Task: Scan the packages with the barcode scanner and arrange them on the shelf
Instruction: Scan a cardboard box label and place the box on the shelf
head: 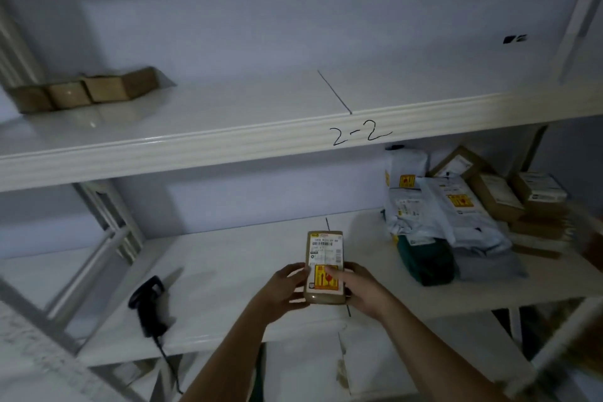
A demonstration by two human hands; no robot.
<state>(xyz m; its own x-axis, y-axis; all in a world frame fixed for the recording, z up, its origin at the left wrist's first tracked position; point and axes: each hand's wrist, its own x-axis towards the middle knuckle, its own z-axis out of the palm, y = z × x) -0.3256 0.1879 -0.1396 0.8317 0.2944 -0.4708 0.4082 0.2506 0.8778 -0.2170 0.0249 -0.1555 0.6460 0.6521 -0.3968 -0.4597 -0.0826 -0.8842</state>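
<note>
**Box held in both hands**

Head view: the left hand (283,291) and right hand (361,291) grip a small box (325,266) from either side, label up, above the shelf (228,274). The scanner (148,303) lies left of the hands; a pile of parcels (456,215), partly blurred, sits to their right.

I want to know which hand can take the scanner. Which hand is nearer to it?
Left. The left hand holds the package just right of the barcode scanner; the right hand grips its farther side.

two bare forearms reach in from below, sleeveless to the frame edge, each ending in a bare grip
</note>
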